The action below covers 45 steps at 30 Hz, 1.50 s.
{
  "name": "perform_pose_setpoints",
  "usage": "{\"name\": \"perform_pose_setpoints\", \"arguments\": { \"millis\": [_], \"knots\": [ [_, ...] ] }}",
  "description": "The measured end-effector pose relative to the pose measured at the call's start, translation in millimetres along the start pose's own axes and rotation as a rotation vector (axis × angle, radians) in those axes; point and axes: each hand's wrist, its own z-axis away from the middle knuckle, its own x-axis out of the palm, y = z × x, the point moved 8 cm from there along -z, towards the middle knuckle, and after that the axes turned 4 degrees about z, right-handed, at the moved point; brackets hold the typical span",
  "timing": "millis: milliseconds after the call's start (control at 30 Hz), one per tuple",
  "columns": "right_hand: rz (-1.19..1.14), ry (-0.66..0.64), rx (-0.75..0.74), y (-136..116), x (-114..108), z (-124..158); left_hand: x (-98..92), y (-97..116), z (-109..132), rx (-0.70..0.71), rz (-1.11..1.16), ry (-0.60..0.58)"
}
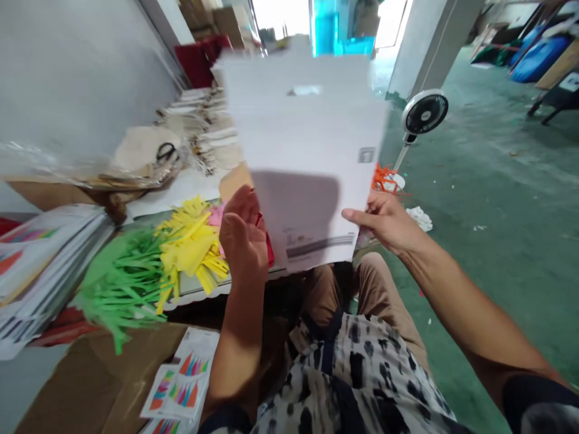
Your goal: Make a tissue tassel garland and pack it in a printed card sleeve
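Note:
A large white sheet (pixel 307 163), blurred by motion, is held up in front of me over the table edge. My right hand (pixel 384 220) pinches its lower right corner, thumb on top. My left hand (pixel 244 232) is at the sheet's lower left edge, fingers curled, with something red (pixel 270 248) showing just behind them. Whether the left fingers grip the sheet or the red piece is hidden. Yellow paper fringes (pixel 192 244) and green paper fringes (pixel 124 283) lie on the table left of my left hand.
A stack of printed sheets (pixel 40 265) sits at the far left. Black scissors (pixel 166 152) lie on cloth at the back. Orange strips (pixel 383 178) and a small fan (pixel 424 113) stand right of the table. Printed cards (pixel 181 380) rest on a cardboard box (pixel 90 386) below.

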Motion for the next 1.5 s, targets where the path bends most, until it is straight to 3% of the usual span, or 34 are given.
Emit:
{"name": "perform_pose_setpoints", "arguments": {
  "millis": [100, 167, 200, 267, 367, 467, 533, 700, 933, 1033, 1100, 1167, 1233, 1300, 1367, 1500],
  "knots": [
    [-0.008, 0.314, -0.267, -34.2, -16.8, 0.1, 5.2, 16.7, 18.7, 0.102, -0.202, -0.073],
    [0.1, 0.347, -0.339, -47.4, -0.1, 3.4, 29.0, 7.9, 42.6, 0.071, -0.259, -0.258],
    [0.172, 0.289, -0.337, -50.6, 17.0, 4.0, 42.5, 1.6, 55.5, 0.048, -0.261, -0.348],
    [0.282, 0.047, -0.315, -52.6, 61.3, 6.1, 59.4, -9.0, 73.8, -0.017, -0.171, -0.402],
    [0.327, -0.17, -0.346, -55.3, 95.4, 15.7, 47.9, -23.4, 76.4, -0.183, 0.099, -0.184],
    [0.372, -0.125, -0.408, -46.8, 72.8, 24.2, 13.1, -41.6, 70.6, -0.366, 0.268, 0.072],
    [0.459, -0.042, -0.458, -30.7, 44.3, 32.3, -4.7, -53.1, 69.6, -0.465, 0.299, 0.116],
    [0.975, -0.031, -0.639, 14.7, 18.5, 61.4, -17.5, -75.2, 80.2, -0.608, 0.314, 0.037],
    [0.998, -0.05, -0.732, 29.7, 21.0, 75.9, -10.8, -92.4, 88.5, -0.699, 0.277, -0.044],
    [1.053, -0.105, -0.758, 45.3, 22.6, 80.0, -22.8, -85.5, 90.7, -0.618, 0.008, -0.073],
    [1.101, -0.114, -0.763, 59.5, 21.4, 82.1, -36.2, -68.0, 93.1, -0.437, -0.354, -0.117],
    [1.166, -0.107, -0.744, 74.1, 18.8, 81.8, -43.9, -44.6, 99.6, -0.163, -0.736, -0.198],
    [1.22, -0.121, -0.723, 85.9, 16.9, 80.1, -40.3, -30.6, 113.4, 0.118, -0.968, -0.372],
    [1.241, -0.151, -0.708, 92.8, 15.7, 77.9, -34.5, -33.6, 129.3, 0.29, -1.038, -0.596],
    [1.234, -0.176, -0.696, 94.9, 14.2, 75.9, -33.5, -45.7, 136.4, 0.325, -1.014, -0.731],
    [1.178, -0.176, -0.653, 91.9, 10.6, 72.3, -37.0, -66.3, 121.9, 0.238, -0.918, -0.676]
  ]
}}
